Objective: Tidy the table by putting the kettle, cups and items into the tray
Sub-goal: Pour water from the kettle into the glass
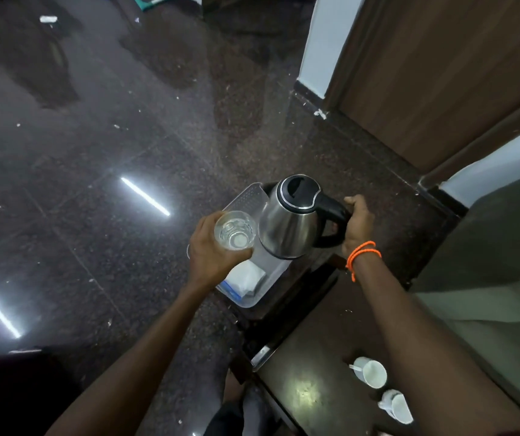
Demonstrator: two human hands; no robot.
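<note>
A steel kettle with a black lid and handle is over a clear plastic tray. My right hand grips the kettle's handle. My left hand holds a clear drinking glass just left of the kettle, above the tray. White sachets lie in the tray's near end. Two white cups lie on their sides on the dark table near my right forearm.
The tray rests on a dark low table beyond the near one. A wooden door and white wall stand at the back right. Dark polished floor with scattered litter spreads to the left.
</note>
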